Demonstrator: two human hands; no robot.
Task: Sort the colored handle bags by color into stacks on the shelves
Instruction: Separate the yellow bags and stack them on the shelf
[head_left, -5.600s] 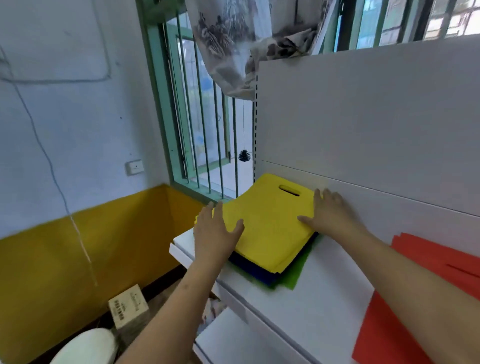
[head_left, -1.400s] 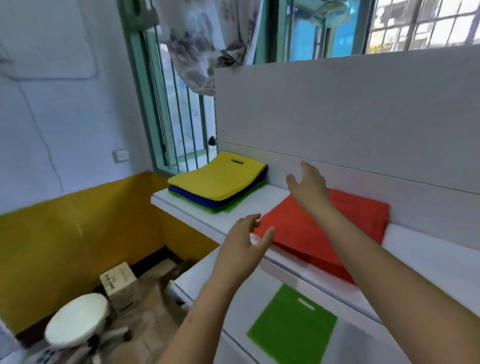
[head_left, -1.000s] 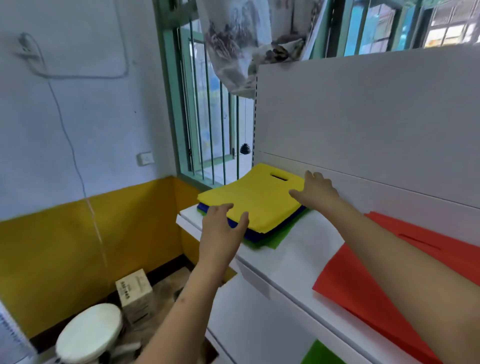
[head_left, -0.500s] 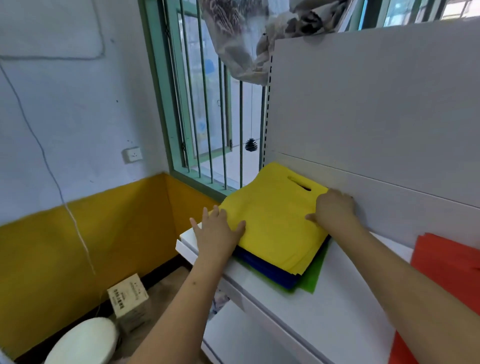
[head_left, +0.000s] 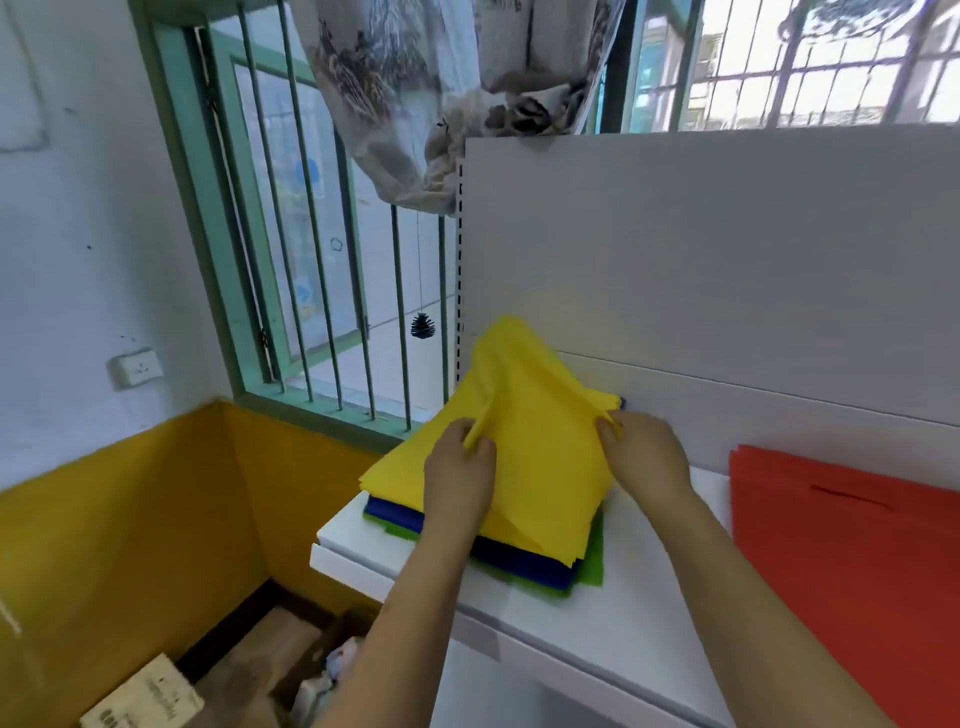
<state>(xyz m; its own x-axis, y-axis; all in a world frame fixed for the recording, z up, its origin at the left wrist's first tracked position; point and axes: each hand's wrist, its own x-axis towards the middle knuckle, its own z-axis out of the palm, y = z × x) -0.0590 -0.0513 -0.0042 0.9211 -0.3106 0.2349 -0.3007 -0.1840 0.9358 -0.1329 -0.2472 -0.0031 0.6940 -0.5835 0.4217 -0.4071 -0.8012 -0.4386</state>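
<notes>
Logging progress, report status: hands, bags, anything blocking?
Left hand and right hand both pinch the top yellow bags. Blue bags and green bags underneath. Nothing blocking.

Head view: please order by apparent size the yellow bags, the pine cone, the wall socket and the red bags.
1. red bags, partly cut off
2. yellow bags
3. wall socket
4. pine cone
Farther items may look smaller.

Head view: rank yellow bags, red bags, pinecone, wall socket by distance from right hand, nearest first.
1. Yellow bags: pinched by the right hand.
2. Red bags: on the shelf, to its right.
3. Pinecone: hanging at the window, left.
4. Wall socket: far left wall.
</notes>
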